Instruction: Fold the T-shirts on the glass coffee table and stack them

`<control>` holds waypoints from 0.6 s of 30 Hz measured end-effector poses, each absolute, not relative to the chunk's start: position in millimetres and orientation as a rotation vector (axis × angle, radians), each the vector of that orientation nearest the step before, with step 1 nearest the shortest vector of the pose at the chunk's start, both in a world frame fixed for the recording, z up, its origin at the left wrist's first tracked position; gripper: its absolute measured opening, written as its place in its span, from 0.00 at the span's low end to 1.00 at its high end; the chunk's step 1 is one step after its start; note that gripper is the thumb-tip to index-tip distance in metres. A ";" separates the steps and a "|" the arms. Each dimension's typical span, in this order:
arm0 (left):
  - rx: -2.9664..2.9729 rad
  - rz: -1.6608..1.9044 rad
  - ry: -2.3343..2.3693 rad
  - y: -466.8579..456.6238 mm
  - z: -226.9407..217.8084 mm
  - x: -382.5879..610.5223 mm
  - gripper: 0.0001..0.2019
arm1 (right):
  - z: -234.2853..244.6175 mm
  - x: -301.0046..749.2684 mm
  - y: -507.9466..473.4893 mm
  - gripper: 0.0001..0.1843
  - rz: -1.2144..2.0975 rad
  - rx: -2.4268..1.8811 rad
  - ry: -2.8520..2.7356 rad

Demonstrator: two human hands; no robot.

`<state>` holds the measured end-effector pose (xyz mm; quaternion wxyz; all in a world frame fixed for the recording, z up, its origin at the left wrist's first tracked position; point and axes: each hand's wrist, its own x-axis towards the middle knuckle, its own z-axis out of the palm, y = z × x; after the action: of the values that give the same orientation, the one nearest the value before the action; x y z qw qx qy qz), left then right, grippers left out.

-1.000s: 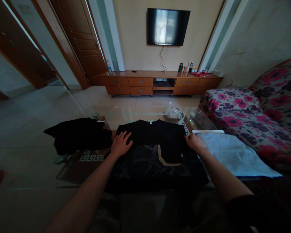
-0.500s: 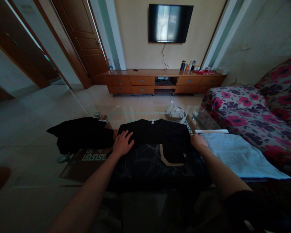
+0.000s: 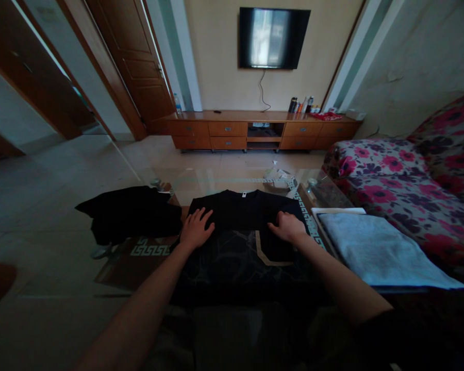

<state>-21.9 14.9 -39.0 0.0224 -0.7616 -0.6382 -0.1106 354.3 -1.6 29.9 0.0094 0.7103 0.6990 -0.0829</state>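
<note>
A black T-shirt (image 3: 242, 211) with a white neck tag and a patterned lower part lies spread on the glass table, its collar away from me. A tan-edged pocket shape (image 3: 268, 257) shows on its front. My left hand (image 3: 196, 226) rests flat on the shirt's left side, fingers spread. Over the right side of the shirt, my right hand (image 3: 288, 226) is closed, gripping its black sleeve cloth; the fingertips are partly hidden. Left of the shirt lies a crumpled black garment (image 3: 135, 214), and to the right a light blue folded cloth (image 3: 379, 247).
The glass table (image 3: 216, 178) has a patterned border. Beyond it stands a wooden TV cabinet (image 3: 226, 129) with bottles (image 3: 301, 105) on top, under a wall-mounted television (image 3: 274, 38). A floral sofa (image 3: 390, 170) is at the right.
My right hand has moved left from the shirt's right edge onto its body, bringing the sleeve cloth inward. My left hand has stayed in place.
</note>
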 end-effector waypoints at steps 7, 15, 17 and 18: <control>-2.363 -0.337 -1.984 15.2 -39.8 -22.2 0.29 | 13.5 341.2 -4.3 0.17 -0.191 2.217 2.201; -2.360 -0.354 -1.992 14.1 -40.0 -22.4 0.29 | 49.6 473.2 21.2 0.30 -0.152 2.963 1.562; -2.356 -0.359 -1.990 14.2 -40.5 -22.5 0.29 | 52.9 508.6 8.3 0.32 -0.158 2.977 1.464; -2.353 -0.362 -1.990 14.3 -40.8 -22.5 0.29 | 52.5 520.8 0.6 0.32 -0.162 2.966 1.459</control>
<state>-22.5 14.3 -40.8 0.0194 -0.7583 -0.6411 -0.1167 520.8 0.6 52.5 -0.0838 0.8930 0.4394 -0.0487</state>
